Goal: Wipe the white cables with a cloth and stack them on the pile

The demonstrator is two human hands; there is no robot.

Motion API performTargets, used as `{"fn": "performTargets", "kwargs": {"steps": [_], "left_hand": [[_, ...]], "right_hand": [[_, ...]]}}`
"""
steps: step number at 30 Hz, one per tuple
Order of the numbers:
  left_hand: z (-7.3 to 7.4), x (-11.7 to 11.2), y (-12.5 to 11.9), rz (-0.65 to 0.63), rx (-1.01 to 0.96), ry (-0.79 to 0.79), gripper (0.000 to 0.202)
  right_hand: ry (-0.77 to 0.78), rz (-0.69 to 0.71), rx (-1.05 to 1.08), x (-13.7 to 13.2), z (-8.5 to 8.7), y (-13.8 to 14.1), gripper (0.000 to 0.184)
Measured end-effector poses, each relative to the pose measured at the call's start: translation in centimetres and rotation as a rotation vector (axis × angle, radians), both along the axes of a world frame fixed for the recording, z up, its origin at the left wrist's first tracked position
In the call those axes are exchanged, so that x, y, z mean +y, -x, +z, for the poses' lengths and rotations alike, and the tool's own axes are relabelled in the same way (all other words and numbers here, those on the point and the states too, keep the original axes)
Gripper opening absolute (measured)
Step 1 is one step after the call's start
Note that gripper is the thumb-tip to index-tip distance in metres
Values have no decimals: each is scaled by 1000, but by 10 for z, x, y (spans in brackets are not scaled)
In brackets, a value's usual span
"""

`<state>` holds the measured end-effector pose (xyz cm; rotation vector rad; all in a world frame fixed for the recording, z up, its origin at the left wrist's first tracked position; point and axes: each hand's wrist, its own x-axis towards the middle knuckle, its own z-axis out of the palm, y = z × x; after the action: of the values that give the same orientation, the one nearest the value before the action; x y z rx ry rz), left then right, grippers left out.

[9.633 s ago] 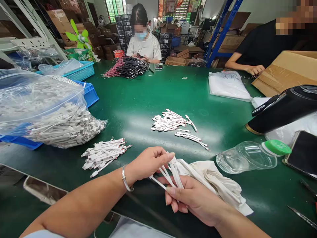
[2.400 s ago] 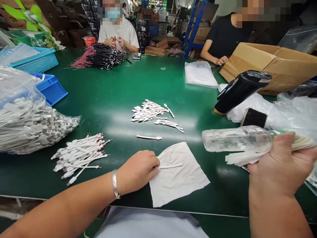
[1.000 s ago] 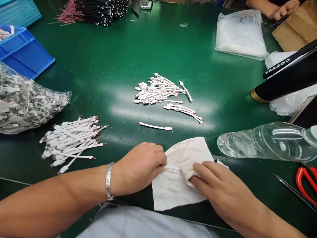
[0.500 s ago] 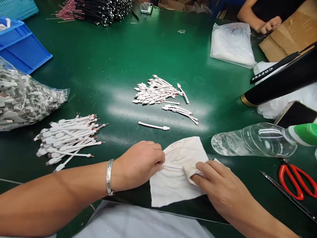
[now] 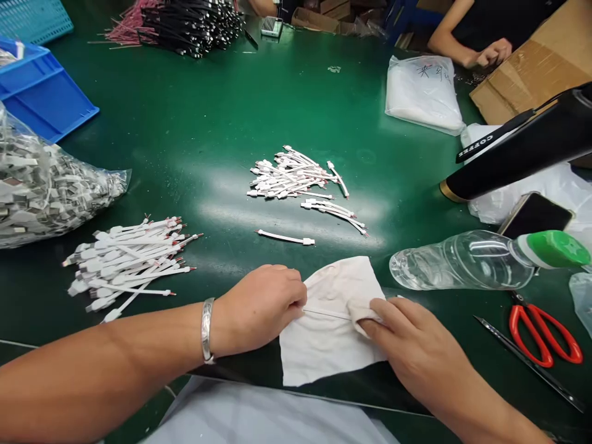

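Note:
A white cloth (image 5: 324, 345) lies on the green table (image 5: 208, 135) at the near edge. My left hand (image 5: 259, 308) is closed and pinches one end of a thin white cable (image 5: 326, 313) that runs across the cloth. My right hand (image 5: 402, 327) presses a folded corner of the cloth down over the cable's other end, fingers closed on the fold. A single white cable (image 5: 285, 237) lies just beyond the cloth. One pile of white cables (image 5: 124, 265) sits at the left, another pile (image 5: 296, 176) in the middle of the table.
A clear bottle with a green cap (image 5: 481, 262) lies on its side at the right, with red scissors (image 5: 546, 327), a phone (image 5: 534, 216) and a black flask (image 5: 522, 151) near it. A bag of cables (image 5: 41, 191) and blue trays (image 5: 41, 98) are left. Another person's hand (image 5: 490, 54) rests far right.
My right hand has slid a little to the right along the cable under the cloth fold. The view has shifted slightly; my left hand holds still.

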<state>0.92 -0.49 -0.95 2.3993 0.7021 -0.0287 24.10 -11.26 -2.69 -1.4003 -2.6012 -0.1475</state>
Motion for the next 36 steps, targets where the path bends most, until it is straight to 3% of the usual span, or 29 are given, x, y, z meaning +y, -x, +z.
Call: {"fn": "performTargets", "kwargs": {"steps": [4, 8, 12, 17, 23, 30, 36], "left_hand": [[0, 0, 0, -6, -10, -12, 11], [-1, 1, 1, -5, -21, -24, 11], [-1, 0, 1, 1, -43, -30, 11], [-1, 0, 1, 3, -59, -44, 11], [0, -2, -1, 15, -41, -55, 9], [3, -2, 2, 39, -31, -42, 6], [6, -4, 4, 51, -24, -56, 8]], "right_hand": [[-39, -124, 103, 4, -3, 6, 27], [3, -299, 233, 0, 7, -6, 30], [71, -224, 246, -10, 12, -5, 33], [38, -124, 120, -10, 1, 12, 37], [77, -63, 170, 0, -5, 32, 28], [115, -258, 166, -7, -5, 21, 41], [122, -291, 166, -18, -6, 12, 42]]}}
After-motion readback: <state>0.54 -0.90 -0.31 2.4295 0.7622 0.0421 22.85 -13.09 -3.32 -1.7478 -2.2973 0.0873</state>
